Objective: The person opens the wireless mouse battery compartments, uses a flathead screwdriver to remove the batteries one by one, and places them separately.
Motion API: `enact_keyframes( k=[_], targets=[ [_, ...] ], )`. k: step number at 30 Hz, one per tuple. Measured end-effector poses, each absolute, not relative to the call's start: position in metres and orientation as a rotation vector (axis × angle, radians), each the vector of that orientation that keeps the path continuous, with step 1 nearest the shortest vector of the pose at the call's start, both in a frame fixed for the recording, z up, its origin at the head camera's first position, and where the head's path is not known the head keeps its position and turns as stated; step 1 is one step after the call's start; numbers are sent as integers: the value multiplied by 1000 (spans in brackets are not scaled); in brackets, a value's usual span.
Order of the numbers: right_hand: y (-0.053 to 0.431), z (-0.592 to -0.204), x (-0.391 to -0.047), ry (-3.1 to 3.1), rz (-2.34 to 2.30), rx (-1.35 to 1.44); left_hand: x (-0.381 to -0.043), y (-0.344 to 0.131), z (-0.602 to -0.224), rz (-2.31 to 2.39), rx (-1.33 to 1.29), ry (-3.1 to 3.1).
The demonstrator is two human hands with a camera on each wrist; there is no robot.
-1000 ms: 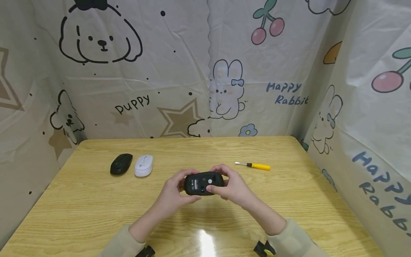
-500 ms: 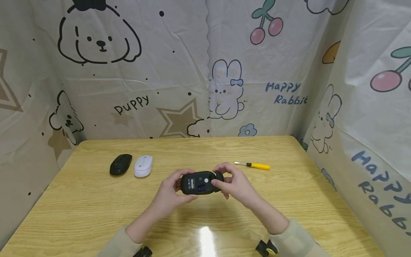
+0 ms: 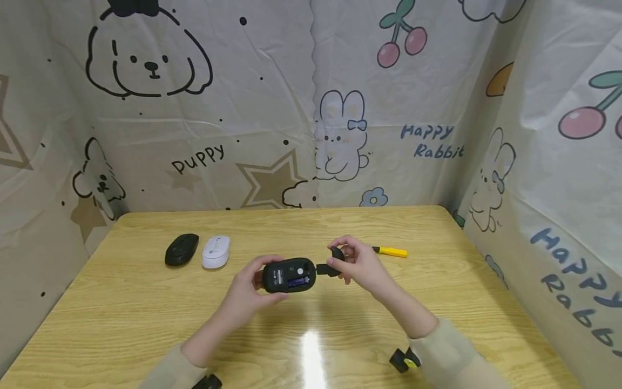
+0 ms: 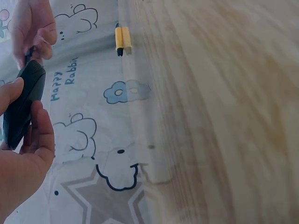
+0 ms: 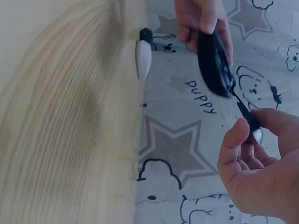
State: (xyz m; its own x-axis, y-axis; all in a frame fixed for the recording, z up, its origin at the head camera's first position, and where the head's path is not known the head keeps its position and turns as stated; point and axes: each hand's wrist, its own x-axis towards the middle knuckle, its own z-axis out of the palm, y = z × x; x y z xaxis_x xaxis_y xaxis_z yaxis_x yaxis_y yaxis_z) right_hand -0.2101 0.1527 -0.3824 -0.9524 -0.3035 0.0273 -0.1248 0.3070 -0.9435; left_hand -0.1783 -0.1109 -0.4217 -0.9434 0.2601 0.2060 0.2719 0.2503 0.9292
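Observation:
My left hand (image 3: 245, 294) holds a black computer mouse (image 3: 278, 277) above the table, its underside turned to the head camera. In that underside an uncovered battery slot shows a dark blue battery (image 3: 298, 281). Just right of the mouse, my right hand (image 3: 364, 267) pinches its black battery cover (image 3: 324, 269) between thumb and fingers. A narrow tongue of the cover points at the mouse's right end, as the right wrist view also shows with the cover (image 5: 246, 115) edge-on. Seen from the left wrist, the mouse (image 4: 25, 100) sits between thumb and fingers.
On the wooden table (image 3: 146, 324), a second black mouse (image 3: 182, 249) and a white mouse (image 3: 216, 252) lie at the back left. Behind my right hand lies a yellow-handled screwdriver (image 3: 392, 252), its tip hidden. A printed cloth (image 3: 272, 108) stands around the back and sides.
The battery cover has come off the mouse, moving right and up with my right hand, and the battery slot is now exposed. My left hand has shifted a little left with the mouse.

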Motion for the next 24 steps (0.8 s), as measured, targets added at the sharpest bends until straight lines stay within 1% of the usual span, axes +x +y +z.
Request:
enact_keyframes(
  k=[6, 19, 24],
  targets=[
    [156, -392, -233, 2465, -1677, -319, -178, -115, -422, -1859, -525, -2484],
    [154, -423, -276, 2491, -1555, -340, -176, -115, -416, -1872, -440, -2522],
    [152, -439, -293, 2445, -1537, -301, -177, -115, -417, -1894, -438, -2512]
  ],
)
